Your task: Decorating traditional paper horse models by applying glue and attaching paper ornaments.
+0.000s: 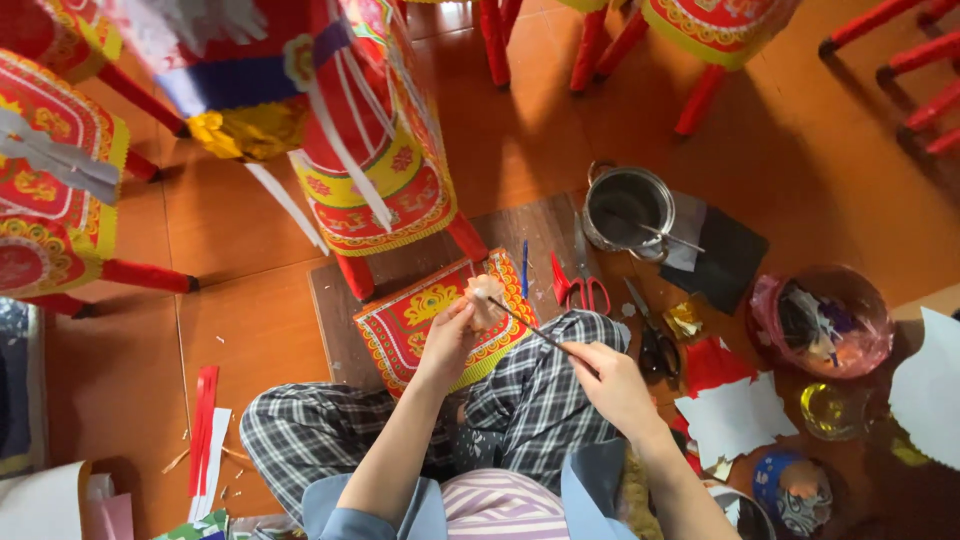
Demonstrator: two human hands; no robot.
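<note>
Red-and-yellow patterned paper panel [420, 325] lay on a wooden board [335, 300] across the person's knees. The left hand [450, 340] pinched a small pale piece [486, 296] just above it, while the right hand [610, 380] gripped a thin stick [525, 325] whose tip touched that piece. Red-handled scissors [580, 285] lay near a metal pot [628, 208].

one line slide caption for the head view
Left hand holds small pale paper piece; right hand applies thin dark stick.
</note>
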